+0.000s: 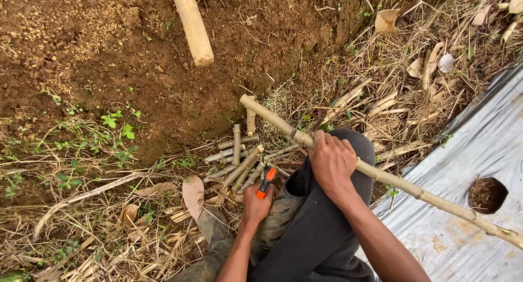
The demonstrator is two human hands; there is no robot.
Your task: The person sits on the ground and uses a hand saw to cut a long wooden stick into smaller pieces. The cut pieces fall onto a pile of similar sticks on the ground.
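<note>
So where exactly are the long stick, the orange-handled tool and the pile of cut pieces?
long stick (414, 190): head view, on its bare middle stretch.
orange-handled tool (266, 183): head view, on the orange handle above the left hand.
pile of cut pieces (239, 165): head view, on one short piece.

Soft even daylight, faint shadows, sharp focus, no glare

Orange-blk saw handle (266, 183); pale tan stick (392, 179); grey plastic sheet (474, 146); red-brown soil (109, 47).

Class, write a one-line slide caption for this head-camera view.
Right hand grips a long stick over cut pieces; left hand holds an orange-handled tool.
</note>
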